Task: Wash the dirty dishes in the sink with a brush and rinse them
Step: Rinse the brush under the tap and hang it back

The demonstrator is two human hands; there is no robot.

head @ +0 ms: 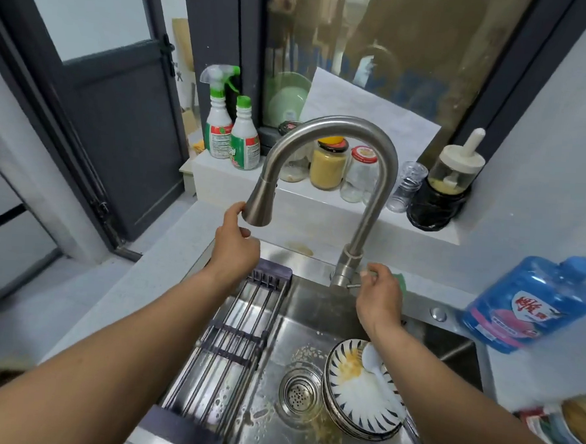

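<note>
Opening step, no water yet. My left grip (239, 234) pinches the faucet head (260, 202); my right grip (380, 292) curls round the tap lever (353, 286). Dirty bowls (359, 401) sit in the sink (306, 312). Next, I judge: open the lever and aim over them.

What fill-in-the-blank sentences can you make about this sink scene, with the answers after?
1. The left hand touches the spray head of the ____.
2. A white ____ lies in the dish.
3. The rack lies across the ____ side of the sink.
4. The blue bottle stands to the ____ of the sink.

Missing words: faucet; spoon; left; right.
</note>
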